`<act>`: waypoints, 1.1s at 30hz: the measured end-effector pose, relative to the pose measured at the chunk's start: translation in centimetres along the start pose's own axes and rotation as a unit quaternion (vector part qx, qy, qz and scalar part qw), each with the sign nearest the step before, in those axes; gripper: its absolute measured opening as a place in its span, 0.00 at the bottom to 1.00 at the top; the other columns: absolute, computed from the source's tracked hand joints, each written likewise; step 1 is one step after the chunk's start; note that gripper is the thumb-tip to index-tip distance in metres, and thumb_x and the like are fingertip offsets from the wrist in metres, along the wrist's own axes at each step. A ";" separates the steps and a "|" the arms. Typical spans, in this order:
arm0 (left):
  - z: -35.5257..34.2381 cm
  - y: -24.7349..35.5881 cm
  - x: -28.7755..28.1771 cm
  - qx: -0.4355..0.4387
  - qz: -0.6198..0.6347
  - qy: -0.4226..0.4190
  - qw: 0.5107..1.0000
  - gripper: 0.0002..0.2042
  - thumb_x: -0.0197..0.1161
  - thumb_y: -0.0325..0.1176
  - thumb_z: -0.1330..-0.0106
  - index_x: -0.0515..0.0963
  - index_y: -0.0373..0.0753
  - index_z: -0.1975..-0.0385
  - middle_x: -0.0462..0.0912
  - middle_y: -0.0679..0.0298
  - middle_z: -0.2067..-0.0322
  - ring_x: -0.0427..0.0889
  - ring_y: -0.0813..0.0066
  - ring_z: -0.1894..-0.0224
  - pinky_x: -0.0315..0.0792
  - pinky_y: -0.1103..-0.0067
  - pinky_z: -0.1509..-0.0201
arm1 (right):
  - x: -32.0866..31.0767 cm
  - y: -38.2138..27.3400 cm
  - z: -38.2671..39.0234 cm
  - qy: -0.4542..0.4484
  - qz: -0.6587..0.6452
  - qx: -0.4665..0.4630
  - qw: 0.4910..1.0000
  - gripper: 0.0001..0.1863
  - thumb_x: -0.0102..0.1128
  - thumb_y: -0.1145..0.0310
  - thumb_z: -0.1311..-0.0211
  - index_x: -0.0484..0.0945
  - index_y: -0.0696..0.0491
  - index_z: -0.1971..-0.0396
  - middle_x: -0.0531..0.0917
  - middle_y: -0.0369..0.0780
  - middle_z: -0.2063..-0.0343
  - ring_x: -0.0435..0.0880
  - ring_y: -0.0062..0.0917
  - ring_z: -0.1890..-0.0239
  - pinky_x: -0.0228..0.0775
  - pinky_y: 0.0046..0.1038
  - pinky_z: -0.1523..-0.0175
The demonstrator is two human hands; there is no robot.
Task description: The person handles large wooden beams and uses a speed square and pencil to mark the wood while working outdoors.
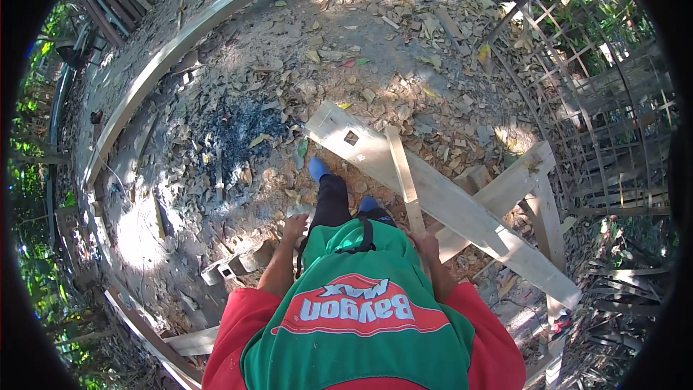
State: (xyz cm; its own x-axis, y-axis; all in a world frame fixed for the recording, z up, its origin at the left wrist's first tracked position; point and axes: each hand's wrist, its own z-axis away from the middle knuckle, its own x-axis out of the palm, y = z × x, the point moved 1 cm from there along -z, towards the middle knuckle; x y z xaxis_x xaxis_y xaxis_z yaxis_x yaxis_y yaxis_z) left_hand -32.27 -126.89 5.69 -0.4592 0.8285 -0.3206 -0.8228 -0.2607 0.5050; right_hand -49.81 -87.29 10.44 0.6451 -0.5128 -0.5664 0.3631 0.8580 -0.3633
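Note:
My right hand (427,247) is closed round the near end of a narrow wooden batten (404,177). The batten slants up and away from me, crossing over a wide pale plank (440,198). Near its far end the plank has a square hole (351,137) cut through it. My left hand (294,226) hangs low beside my left leg, its fingers loosely extended and nothing visible in them. On the ground to the left of that arm lies a short wooden piece (249,260) with a squared opening at its end.
Under the plank, a crossing board (498,191) meets an upright timber (546,227) on the right. A long beam (180,43) arcs across the far left. Dry leaves and dark ash (238,133) cover the ground. A lattice fence (599,101) stands at right; more timber (148,336) lies near left.

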 end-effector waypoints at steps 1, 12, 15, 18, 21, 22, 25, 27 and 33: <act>0.0 0.4 0.1 0.020 0.008 -0.003 1.000 0.22 0.60 0.48 0.39 0.78 0.30 0.63 0.79 0.62 0.75 0.76 0.77 0.77 0.70 0.79 0.75 | 0.2 0.2 0.0 0.016 -0.003 -0.007 1.000 0.29 0.60 0.44 0.51 0.83 0.58 0.66 0.84 0.51 0.70 0.84 0.39 0.63 0.74 0.38 0.59; -0.7 1.6 0.8 0.018 -0.048 -0.027 0.998 0.25 0.57 0.50 0.38 0.76 0.32 0.54 0.82 0.57 0.67 0.82 0.70 0.70 0.74 0.74 0.68 | -0.9 -1.9 0.2 -0.020 -0.021 -0.007 1.000 0.29 0.60 0.44 0.51 0.82 0.60 0.68 0.83 0.51 0.71 0.84 0.42 0.65 0.73 0.39 0.60; -1.6 0.3 0.7 0.052 -0.104 0.001 0.993 0.21 0.54 0.49 0.37 0.79 0.36 0.59 0.82 0.54 0.68 0.82 0.58 0.65 0.74 0.69 0.57 | -1.0 -2.6 -0.1 -0.012 0.000 -0.024 1.000 0.29 0.60 0.43 0.50 0.82 0.59 0.69 0.83 0.50 0.74 0.84 0.41 0.67 0.72 0.39 0.61; -2.8 -1.4 0.5 0.133 -0.137 0.008 0.982 0.19 0.52 0.48 0.36 0.80 0.39 0.64 0.82 0.53 0.66 0.81 0.54 0.61 0.73 0.67 0.55 | -0.5 -2.3 -0.8 0.013 0.008 -0.060 0.998 0.25 0.62 0.47 0.50 0.82 0.57 0.71 0.82 0.46 0.79 0.84 0.36 0.75 0.74 0.37 0.67; -3.1 -0.6 2.0 0.123 -0.138 -0.001 0.983 0.19 0.51 0.49 0.36 0.80 0.39 0.67 0.82 0.53 0.65 0.80 0.53 0.61 0.72 0.65 0.56 | -0.7 0.3 -3.1 0.076 0.207 -0.299 0.928 0.19 0.60 0.51 0.46 0.82 0.53 0.71 0.81 0.43 0.83 0.84 0.32 0.78 0.75 0.36 0.70; -2.8 0.0 2.5 0.104 -0.131 -0.007 0.986 0.20 0.51 0.49 0.36 0.80 0.37 0.67 0.82 0.52 0.66 0.81 0.53 0.62 0.72 0.65 0.57 | -0.7 1.0 -3.8 0.097 0.301 -0.403 0.859 0.17 0.58 0.52 0.44 0.82 0.51 0.70 0.80 0.42 0.84 0.84 0.32 0.78 0.75 0.36 0.70; -2.7 -1.6 2.1 0.179 -0.130 0.037 0.975 0.25 0.55 0.53 0.39 0.79 0.31 0.70 0.81 0.54 0.76 0.80 0.62 0.71 0.72 0.69 0.63 | -1.5 -1.1 -3.6 -0.015 0.063 -0.213 0.975 0.22 0.61 0.51 0.49 0.81 0.58 0.71 0.81 0.43 0.81 0.82 0.29 0.76 0.71 0.35 0.70; -3.0 -3.2 2.0 0.213 -0.132 0.056 0.967 0.25 0.56 0.54 0.39 0.79 0.31 0.70 0.80 0.56 0.78 0.80 0.65 0.73 0.72 0.71 0.64 | -2.7 -4.2 -2.4 -0.066 0.006 -0.111 0.992 0.22 0.62 0.52 0.51 0.80 0.60 0.72 0.80 0.42 0.81 0.81 0.27 0.76 0.70 0.35 0.70; -1.8 -1.6 3.9 0.031 -0.009 0.045 0.998 0.24 0.57 0.54 0.40 0.81 0.33 0.67 0.81 0.57 0.77 0.81 0.64 0.71 0.73 0.70 0.63 | -4.8 -7.9 0.5 -0.026 -0.012 -0.045 0.999 0.25 0.62 0.51 0.51 0.79 0.63 0.72 0.81 0.46 0.78 0.82 0.33 0.72 0.70 0.35 0.64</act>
State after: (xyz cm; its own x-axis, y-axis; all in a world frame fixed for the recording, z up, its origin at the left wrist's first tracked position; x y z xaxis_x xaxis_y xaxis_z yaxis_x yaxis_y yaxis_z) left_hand -33.35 -124.12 2.23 -0.4745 0.7843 -0.3997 -0.8108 -0.2126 0.5453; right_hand -55.47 -91.57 16.36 0.6717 -0.5296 -0.5179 0.3195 0.8379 -0.4425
